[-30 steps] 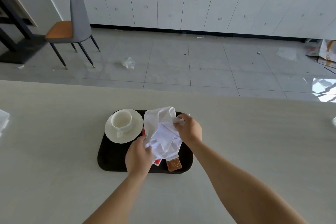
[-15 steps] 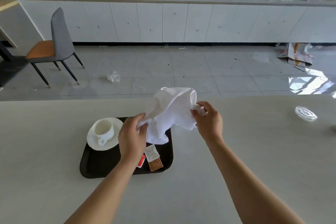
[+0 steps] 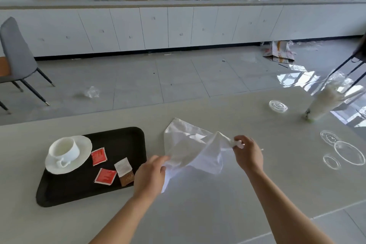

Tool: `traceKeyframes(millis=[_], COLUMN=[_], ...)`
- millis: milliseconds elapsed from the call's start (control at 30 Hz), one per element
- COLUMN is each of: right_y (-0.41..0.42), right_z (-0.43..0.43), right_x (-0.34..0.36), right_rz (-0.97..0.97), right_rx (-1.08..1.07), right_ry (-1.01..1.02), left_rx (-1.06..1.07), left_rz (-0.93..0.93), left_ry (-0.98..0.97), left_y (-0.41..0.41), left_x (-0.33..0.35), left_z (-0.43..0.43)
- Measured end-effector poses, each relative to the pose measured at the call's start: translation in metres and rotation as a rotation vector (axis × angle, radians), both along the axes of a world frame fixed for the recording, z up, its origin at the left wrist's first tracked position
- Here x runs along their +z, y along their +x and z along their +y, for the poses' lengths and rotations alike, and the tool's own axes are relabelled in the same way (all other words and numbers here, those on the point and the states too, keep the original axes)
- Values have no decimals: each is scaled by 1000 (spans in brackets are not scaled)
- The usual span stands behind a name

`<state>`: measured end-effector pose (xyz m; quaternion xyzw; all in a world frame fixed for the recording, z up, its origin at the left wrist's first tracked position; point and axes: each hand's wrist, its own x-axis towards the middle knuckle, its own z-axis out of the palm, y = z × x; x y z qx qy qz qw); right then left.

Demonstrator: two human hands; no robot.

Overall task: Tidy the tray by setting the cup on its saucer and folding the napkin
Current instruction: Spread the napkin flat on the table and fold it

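A crumpled white napkin (image 3: 193,149) is stretched between my hands, over the table just right of the black tray (image 3: 65,192). My left hand (image 3: 150,176) grips its near left edge. My right hand (image 3: 248,153) pinches its right corner. The napkin's far end touches the tabletop. On the tray's left end a white cup (image 3: 64,149) stands upright on its white saucer (image 3: 83,153), handle toward me.
Two red sachets (image 3: 98,156) and a white-and-brown sachet (image 3: 124,171) lie on the tray. Clear plastic lids (image 3: 348,152) and a bagged stack of cups (image 3: 324,103) sit on the table at the right. A grey chair (image 3: 15,59) stands at far left.
Both hands lifted the napkin off the tray and carried it right, where it now hangs spread over the table. The sachets it covered are exposed.
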<state>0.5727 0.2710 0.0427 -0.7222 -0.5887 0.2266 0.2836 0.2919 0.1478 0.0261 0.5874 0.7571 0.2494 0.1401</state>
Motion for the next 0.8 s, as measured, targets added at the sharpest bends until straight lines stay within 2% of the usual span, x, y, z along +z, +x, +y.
traceKeyframes(millis=[100, 200, 300, 367, 433, 500, 600, 700, 800], right_y=[20, 30, 32, 30, 23, 13, 0, -8, -10], right_z=[-5, -5, -6, -10, -19, -29, -37, -33, -19], right_x=[-9, -12, -10, -11, -16, -24, -42, -49, -48], right_rz=[-40, 46, 405, 653, 699, 664, 763, 859, 729], right_rx=[-56, -65, -84, -231, -347, -353, -331, -351, -371], right_ry=[-8, -18, -119, -156, -191, -290, -376, -328, -216], left_rx=[-14, 2, 7, 24, -18, -123, -300, -485, -591], left_rz=[-4, -173, -402, -443, -406, -353, -190, 91, 321], left_ry=[-86, -155, -198, -175, -173, -198, -253, -350, -468], left_y=[12, 19, 15, 10, 4, -2, -7, -5, -2], left_x=[-8, -8, -12, -17, -22, -27, -34, -42, -54], left_z=[-8, -14, -14, -10, -3, 8, 29, 40, 37])
